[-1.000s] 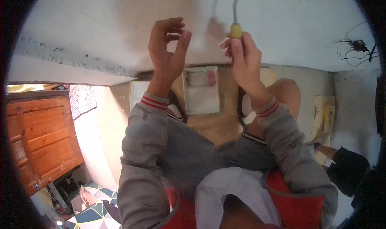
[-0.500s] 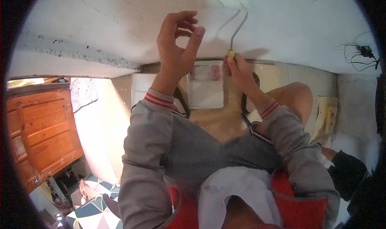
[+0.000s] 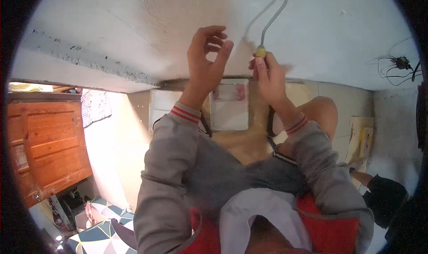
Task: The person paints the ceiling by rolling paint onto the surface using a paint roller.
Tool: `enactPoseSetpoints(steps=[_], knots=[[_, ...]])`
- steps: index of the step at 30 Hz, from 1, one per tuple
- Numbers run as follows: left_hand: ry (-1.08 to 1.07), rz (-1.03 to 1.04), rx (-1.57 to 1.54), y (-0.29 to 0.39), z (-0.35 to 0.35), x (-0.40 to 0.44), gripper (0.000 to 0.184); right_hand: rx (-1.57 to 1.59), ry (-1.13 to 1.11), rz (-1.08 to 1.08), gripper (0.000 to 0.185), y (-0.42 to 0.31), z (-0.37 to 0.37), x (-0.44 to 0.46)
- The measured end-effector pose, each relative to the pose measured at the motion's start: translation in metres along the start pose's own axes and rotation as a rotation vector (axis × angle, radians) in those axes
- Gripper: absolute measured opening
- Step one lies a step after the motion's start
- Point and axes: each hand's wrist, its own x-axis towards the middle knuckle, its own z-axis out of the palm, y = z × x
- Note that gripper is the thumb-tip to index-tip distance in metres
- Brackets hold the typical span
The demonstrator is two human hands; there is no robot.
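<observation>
Right grip (image 3: 271, 78) pinches the yellow handle (image 3: 261, 52) of a bent metal rod (image 3: 273, 19), and we find the left grip (image 3: 205, 63) loosely spread before the pale wall (image 3: 325, 42)

The right hand (image 3: 271, 79) is hiding part of the short yellow handle (image 3: 261, 52). The bent grey metal rod (image 3: 273, 20) is looking blurry at its top.

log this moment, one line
right hand: holding yellow-handled bent metal rod; left hand: empty, half-curled; pink-stained white rectangular tray: untouched
</observation>
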Motion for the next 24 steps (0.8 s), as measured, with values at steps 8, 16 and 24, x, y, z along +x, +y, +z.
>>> enactPoseSetpoints(steps=[8,16,24], knots=[[0.010,-0.028,0.026,0.000,0.002,0.000,0.030,-0.280,-0.080,0.077,0.035,0.091,0.017,-0.017],[-0.019,-0.008,0.045,-0.006,-0.007,-0.005,0.029,-0.300,-0.171,0.254,0.038,0.112,0.014,-0.044],[-0.022,0.002,0.063,0.001,-0.011,-0.008,0.028,0.168,-0.136,0.193,0.031,0.016,0.013,-0.024]])
